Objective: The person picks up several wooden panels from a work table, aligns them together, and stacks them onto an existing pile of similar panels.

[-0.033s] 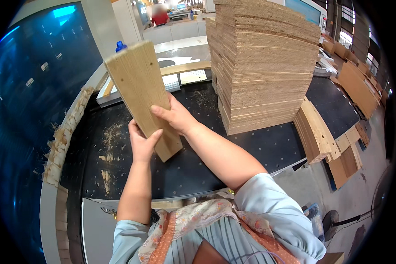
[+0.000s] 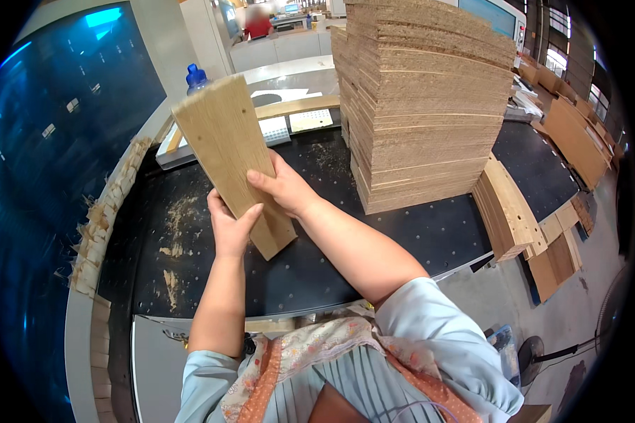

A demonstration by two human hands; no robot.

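A pale wooden board (image 2: pixel 222 134) with small dark knots stands steeply tilted between my two hands, its lower end close to the black table (image 2: pixel 310 271). Whether that end touches the table I cannot tell. My left hand (image 2: pixel 231 222) grips its left edge low down, thumb across the front face. Slightly higher, my right hand (image 2: pixel 286 187) holds the right edge, with its thumb also on the face and its other fingers hidden behind.
To the right rises a tall stack of particleboard pieces (image 2: pixel 437 120). Curved wooden pieces (image 2: pixel 504 211) sit at the table's right edge. A blue-capped bottle (image 2: pixel 196 76) stands behind the board. Dark blue glossy panel (image 2: pixel 56 141) at left; wood dust (image 2: pixel 180 218) on the table.
The board's upper end has dipped slightly and shifted a little right, showing more of the blue-capped bottle. Both hands keep their hold.
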